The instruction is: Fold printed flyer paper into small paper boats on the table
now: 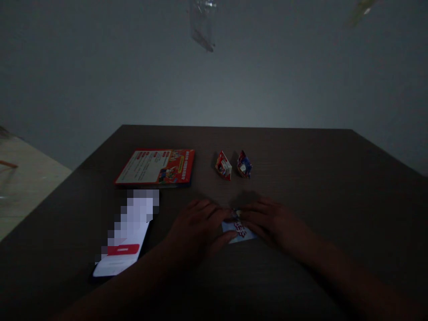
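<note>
A small light blue printed paper sheet (245, 235) with dark red lettering lies on the table between my two hands. Gripping its left side is my left hand (200, 227), fingers at the upper edge and thumb over the lower left part. My right hand (272, 223) holds the upper right side, fingers bent together on it. The hands nearly meet at the top edge, and the fingertips hide part of the print there. Beyond them stand two small folded paper pieces, a red and white one (224, 166) and a blue and red one (244, 165).
A red book or pad (147, 168) with printed text lies at the back left of the dark table (301, 156). Nearer, a phone (123, 243) with a lit, partly blurred screen lies beside my left forearm. A pale wall (284, 80) rises behind the table.
</note>
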{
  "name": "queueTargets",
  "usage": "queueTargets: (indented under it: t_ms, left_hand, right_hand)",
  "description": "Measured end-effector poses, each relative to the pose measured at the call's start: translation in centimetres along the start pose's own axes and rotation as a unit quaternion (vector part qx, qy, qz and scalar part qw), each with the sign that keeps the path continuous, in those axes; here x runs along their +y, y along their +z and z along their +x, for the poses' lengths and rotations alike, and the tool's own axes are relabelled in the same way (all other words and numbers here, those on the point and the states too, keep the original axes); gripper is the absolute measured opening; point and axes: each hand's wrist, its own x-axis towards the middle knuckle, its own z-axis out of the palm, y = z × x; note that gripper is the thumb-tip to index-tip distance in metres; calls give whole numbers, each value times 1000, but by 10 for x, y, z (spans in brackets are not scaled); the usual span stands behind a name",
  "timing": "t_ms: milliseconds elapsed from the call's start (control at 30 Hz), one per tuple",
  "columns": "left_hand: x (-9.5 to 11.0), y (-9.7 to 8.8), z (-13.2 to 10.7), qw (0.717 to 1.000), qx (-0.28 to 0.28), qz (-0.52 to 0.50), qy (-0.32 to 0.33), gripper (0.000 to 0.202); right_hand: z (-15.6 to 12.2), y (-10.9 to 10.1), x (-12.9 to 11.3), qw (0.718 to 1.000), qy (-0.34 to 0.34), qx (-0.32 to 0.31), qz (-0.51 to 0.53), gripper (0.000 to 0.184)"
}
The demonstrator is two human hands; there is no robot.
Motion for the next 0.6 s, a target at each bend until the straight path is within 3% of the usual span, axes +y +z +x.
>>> queueTargets:
  t_ms: [233, 367, 433, 533, 600]
  left_hand:
    - [-4, 6, 1, 998, -46, 39, -35, 15]
    - [-8, 4, 0, 997, -26, 45, -53, 12]
    - [-8, 1, 0, 997, -21, 44, -60, 13]
    - [-6, -2, 0, 995, -36, 45, -76, 15]
    - [-5, -2, 2, 996, -31, 32, -78, 14]
  right_hand:
    - [-2, 0, 2, 997, -3, 77, 27, 22]
    - [-6, -6, -6, 984, -15, 179, -21, 47]
    - [-9, -9, -13, 980, -45, 187, -44, 52]
    - [-8, -8, -23, 978, -112, 166, -60, 35]
    - [-5, -2, -26, 982, -112, 142, -62, 23]
